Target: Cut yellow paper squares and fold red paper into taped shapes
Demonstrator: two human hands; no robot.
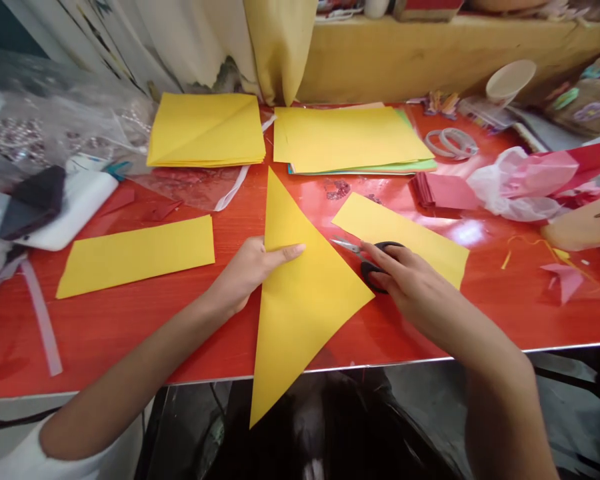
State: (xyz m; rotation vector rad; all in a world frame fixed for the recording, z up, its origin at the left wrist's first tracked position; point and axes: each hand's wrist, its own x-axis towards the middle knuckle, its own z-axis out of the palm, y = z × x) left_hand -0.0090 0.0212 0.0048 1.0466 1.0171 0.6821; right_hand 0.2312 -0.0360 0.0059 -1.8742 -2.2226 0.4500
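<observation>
In the head view, the left hand holds a big yellow paper triangle. Its thumb lies flat on top and its other fingers are tucked under, so the paper is pinched between them. The triangle is in the middle, in front of the person, partly over the red surface. Its bottom corner pokes out past the near edge (like a pointy tail).

The right hand has its fingers closed on the scissors, which have black handles and shiny blades. The blade tips are just beside the slanted right side of the triangle. I can't tell if they touch it.

One yellow paper strip lies to the left of the left hand. Another yellow strip lies at a slant behind the right hand, which covers part of it.

Farther back is a pile of folded yellow paper. Next to it, on the right, is a stack of paper sheets with yellow on top and a bit of green peeking out. Some folded red paper sits near that stack. A white cup stands tilted at the back right, and a pink paper scrap lies at the right.
</observation>
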